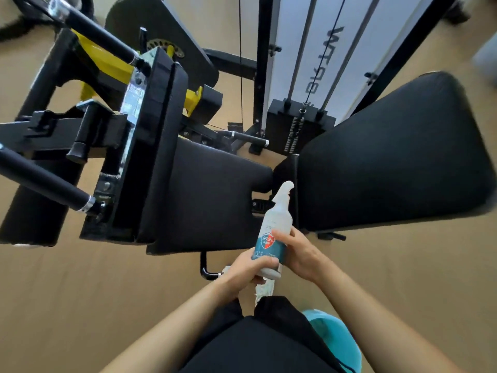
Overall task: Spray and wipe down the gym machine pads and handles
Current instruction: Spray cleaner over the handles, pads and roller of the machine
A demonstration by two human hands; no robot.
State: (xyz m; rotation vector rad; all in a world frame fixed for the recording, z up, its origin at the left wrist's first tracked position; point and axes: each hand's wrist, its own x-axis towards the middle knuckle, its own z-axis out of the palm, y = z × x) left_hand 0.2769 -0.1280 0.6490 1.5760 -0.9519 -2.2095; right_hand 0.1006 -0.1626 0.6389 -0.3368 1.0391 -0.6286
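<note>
Gripping white plastic spray bottle (274,224), my left hand (248,267) and right hand (300,254) fingers (264,261) clamping it; black vinyl pads (215,189) seemingly awaiting spray.

tan wood-toned floor (80,292) on every side, smooth, with a soft sheen under even, diffuse light. toward the back, tall flat white panel (382,36) with dark lettering, framed by black steel uprights (262,63) and crossed by slim chrome guide rods (299,55) down to a black block of stacked weight plates (298,125). blurred dark curved shape (16,25) on the floor at far upper left. pale grey-blue blurred object (486,55) at the right edge.
</note>
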